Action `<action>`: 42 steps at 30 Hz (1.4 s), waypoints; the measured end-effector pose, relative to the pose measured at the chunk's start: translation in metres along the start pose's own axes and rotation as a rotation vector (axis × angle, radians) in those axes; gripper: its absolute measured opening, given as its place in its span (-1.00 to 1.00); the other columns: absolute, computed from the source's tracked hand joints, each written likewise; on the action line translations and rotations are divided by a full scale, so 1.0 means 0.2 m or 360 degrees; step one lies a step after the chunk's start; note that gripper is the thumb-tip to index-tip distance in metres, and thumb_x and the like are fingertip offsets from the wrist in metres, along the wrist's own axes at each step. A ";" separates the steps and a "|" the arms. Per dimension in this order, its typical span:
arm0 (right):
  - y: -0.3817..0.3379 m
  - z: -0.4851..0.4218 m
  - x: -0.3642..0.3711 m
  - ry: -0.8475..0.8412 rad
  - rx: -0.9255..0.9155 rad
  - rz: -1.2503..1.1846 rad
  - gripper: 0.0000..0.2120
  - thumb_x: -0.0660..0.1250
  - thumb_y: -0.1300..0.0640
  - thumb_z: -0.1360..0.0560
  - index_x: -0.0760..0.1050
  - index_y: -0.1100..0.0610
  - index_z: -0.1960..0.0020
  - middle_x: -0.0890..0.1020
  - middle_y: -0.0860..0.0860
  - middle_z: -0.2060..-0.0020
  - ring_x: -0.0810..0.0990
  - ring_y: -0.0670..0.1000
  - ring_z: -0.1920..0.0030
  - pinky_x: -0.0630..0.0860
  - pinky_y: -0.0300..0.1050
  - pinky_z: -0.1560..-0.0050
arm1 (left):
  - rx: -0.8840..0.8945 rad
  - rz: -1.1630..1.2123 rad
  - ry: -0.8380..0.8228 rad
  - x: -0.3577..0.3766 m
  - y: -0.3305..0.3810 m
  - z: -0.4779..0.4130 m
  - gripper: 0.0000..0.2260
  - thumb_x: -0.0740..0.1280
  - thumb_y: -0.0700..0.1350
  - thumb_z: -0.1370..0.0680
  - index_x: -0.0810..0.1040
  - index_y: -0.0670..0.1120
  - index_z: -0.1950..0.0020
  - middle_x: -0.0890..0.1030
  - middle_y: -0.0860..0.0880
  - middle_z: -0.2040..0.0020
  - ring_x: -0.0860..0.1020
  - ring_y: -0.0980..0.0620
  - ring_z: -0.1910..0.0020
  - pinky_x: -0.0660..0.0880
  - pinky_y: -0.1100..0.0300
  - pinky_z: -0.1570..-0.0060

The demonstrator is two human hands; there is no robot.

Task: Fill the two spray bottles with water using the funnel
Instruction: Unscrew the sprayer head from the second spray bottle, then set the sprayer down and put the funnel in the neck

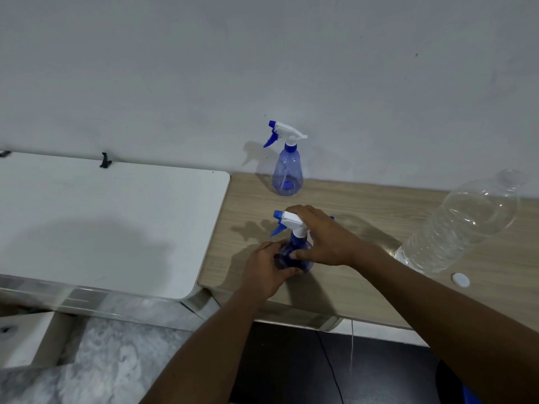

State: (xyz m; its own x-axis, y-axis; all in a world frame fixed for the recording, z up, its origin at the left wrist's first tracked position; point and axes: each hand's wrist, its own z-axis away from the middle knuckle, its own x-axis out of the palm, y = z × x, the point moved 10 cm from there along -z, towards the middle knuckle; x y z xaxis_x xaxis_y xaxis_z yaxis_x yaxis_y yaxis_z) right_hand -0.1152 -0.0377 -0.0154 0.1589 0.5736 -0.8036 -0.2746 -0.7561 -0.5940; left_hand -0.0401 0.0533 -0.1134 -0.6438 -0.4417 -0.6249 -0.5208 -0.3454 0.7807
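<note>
A blue spray bottle [294, 246] with a white-and-blue trigger head stands near the middle of the wooden table [335, 290]. My left hand [267, 268] wraps its body from the left. My right hand [322, 234] grips its trigger head and neck from the right. A second blue spray bottle [287, 170] stands upright by the wall, untouched, its head fitted. A large clear plastic water bottle [463, 225] stands uncapped at the right. A small blue edge [332, 218] shows behind my right hand; I cannot tell what it is.
A white bottle cap [460, 279] lies on the wood in front of the water bottle. A white table [110, 223] adjoins on the left. The grey wall [262, 68] runs right behind both tables. Dark floor and cables lie below the front edge.
</note>
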 end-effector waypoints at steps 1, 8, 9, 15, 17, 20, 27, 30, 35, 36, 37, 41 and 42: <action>0.00 0.00 0.00 0.0024 0.0006 0.0041 -0.41 0.51 0.05 -0.42 0.34 0.01 -0.37 0.52 0.00 -0.13 0.48 0.05 -0.09 0.46 -0.08 -0.03 | 0.0001 -0.0005 -0.0005 0.00 0.00 0.00 -0.33 0.59 0.12 -0.29 0.52 0.01 -0.36 0.61 0.03 -0.17 0.57 0.09 -0.08 0.54 0.06 -0.14; -0.02 0.01 -0.01 -0.0091 -0.0015 -0.0133 -0.37 0.45 0.21 -0.46 0.28 0.01 -0.45 0.57 -0.03 -0.11 0.54 0.00 -0.01 0.50 -0.16 0.02 | -0.0032 0.0000 -0.0009 0.00 0.00 0.00 -0.30 0.59 0.14 -0.28 0.51 0.04 -0.38 0.60 0.04 -0.17 0.58 0.09 -0.07 0.56 0.05 -0.13; -0.02 0.02 -0.01 -0.0071 -0.0022 -0.0125 -0.42 0.46 0.16 -0.48 0.31 0.04 -0.42 0.56 -0.04 -0.09 0.53 -0.02 0.01 0.49 -0.17 0.05 | -0.0037 0.0007 -0.0012 0.00 0.00 0.00 -0.30 0.60 0.14 -0.28 0.51 0.03 -0.38 0.60 0.03 -0.17 0.58 0.08 -0.07 0.56 0.05 -0.13; 0.06 0.03 -0.05 0.0132 0.0128 -0.0202 -0.71 0.40 0.11 -0.55 0.38 0.06 -0.19 0.60 -0.02 0.03 0.54 -0.02 0.10 0.45 -0.12 0.15 | -0.0041 0.0014 -0.0060 0.01 0.01 0.00 -0.31 0.59 0.12 -0.29 0.51 0.04 -0.38 0.60 0.04 -0.14 0.57 0.11 -0.04 0.54 0.10 -0.12; 0.08 0.04 -0.09 0.0242 0.0173 -0.0250 -0.72 0.44 0.08 -0.52 0.43 0.05 -0.15 0.60 -0.05 0.05 0.54 -0.05 0.11 0.47 -0.13 0.14 | -0.0052 0.0027 -0.0081 0.01 0.01 0.00 -0.32 0.60 0.12 -0.28 0.52 0.04 -0.37 0.61 0.04 -0.13 0.57 0.11 -0.03 0.54 0.11 -0.11; 0.06 0.04 -0.21 0.0435 0.0167 -0.0388 -0.76 0.50 0.13 -0.47 0.53 0.09 -0.09 0.62 -0.07 0.10 0.56 -0.09 0.15 0.42 -0.25 0.16 | -0.0032 0.0000 -0.0054 0.00 0.03 0.00 -0.31 0.60 0.15 -0.26 0.53 0.05 -0.36 0.62 0.06 -0.11 0.57 0.11 -0.02 0.52 0.13 -0.10; 0.00 0.06 -0.71 0.0750 0.0238 -0.0478 -0.84 0.38 0.04 -0.56 0.56 0.07 -0.10 0.69 -0.02 0.10 0.70 0.04 0.09 0.65 0.13 0.02 | -0.0074 0.0086 -0.0047 -0.01 0.03 0.01 -0.31 0.64 0.07 -0.24 0.55 0.04 -0.35 0.62 0.04 -0.09 0.59 0.08 -0.04 0.52 0.13 -0.12; 0.09 0.11 -0.86 0.0841 0.0394 -0.0478 -0.85 0.35 0.06 -0.58 0.55 0.10 -0.10 0.70 0.00 0.09 0.71 -0.02 0.11 0.64 0.06 0.02 | -0.0056 0.0069 -0.0039 -0.01 0.04 0.01 -0.30 0.65 0.07 -0.24 0.55 0.01 -0.34 0.63 0.05 -0.09 0.60 0.08 -0.04 0.53 0.15 -0.13; 0.47 0.24 -0.61 0.0625 0.0884 -0.0381 -0.86 0.36 0.16 -0.52 0.51 0.08 -0.08 0.68 0.08 0.06 0.69 0.08 0.09 0.57 -0.06 0.13 | -0.0067 0.0073 -0.0058 0.01 0.03 0.02 -0.31 0.64 0.11 -0.23 0.56 0.02 -0.32 0.63 0.08 -0.07 0.61 0.10 -0.02 0.56 0.14 -0.10; 0.54 0.28 -0.52 0.0583 0.0971 -0.0378 -0.86 0.34 0.17 -0.51 0.52 0.09 -0.07 0.68 0.11 0.06 0.68 0.11 0.07 0.57 -0.03 0.12 | -0.0052 0.0056 -0.0061 0.00 0.04 0.02 -0.34 0.64 0.09 -0.25 0.57 0.02 -0.31 0.63 0.09 -0.06 0.60 0.12 -0.02 0.53 0.28 -0.08; 0.61 0.32 -0.45 0.0554 0.1060 -0.0374 -0.87 0.32 0.17 -0.52 0.52 0.10 -0.07 0.68 0.14 0.04 0.67 0.14 0.07 0.56 -0.02 0.12 | -0.0039 0.0039 -0.0062 0.00 0.05 0.02 -0.36 0.64 0.08 -0.26 0.57 0.02 -0.30 0.63 0.10 -0.05 0.60 0.12 0.00 0.45 0.45 -0.02; 0.73 0.44 -0.23 0.0404 0.1269 -0.0256 -0.93 0.27 0.16 -0.54 0.50 0.12 0.00 0.64 0.15 0.04 0.61 0.21 0.00 0.52 -0.03 0.06 | -0.0008 0.0019 -0.0066 -0.02 0.08 0.02 -0.39 0.64 0.05 -0.28 0.57 0.01 -0.29 0.62 0.11 -0.03 0.57 0.20 0.06 0.34 0.59 0.08; 0.73 0.46 -0.18 0.0344 0.1274 -0.0241 -0.95 0.28 0.17 -0.54 0.51 0.11 0.09 0.65 0.14 0.11 0.62 0.19 0.05 0.54 -0.09 0.08 | -0.0009 0.0019 -0.0069 -0.02 0.08 0.02 -0.38 0.64 0.05 -0.28 0.57 0.01 -0.30 0.62 0.11 -0.04 0.57 0.21 0.05 0.37 0.56 0.05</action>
State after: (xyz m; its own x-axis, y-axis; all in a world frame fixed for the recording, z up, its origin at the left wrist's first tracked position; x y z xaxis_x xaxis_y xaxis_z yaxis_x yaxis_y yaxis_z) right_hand -0.2477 -0.1412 -0.0698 0.4037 0.5162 -0.7554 -0.8124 -0.1774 -0.5554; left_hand -0.0483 0.0528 -0.0994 -0.6738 -0.4093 -0.6152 -0.5097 -0.3453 0.7880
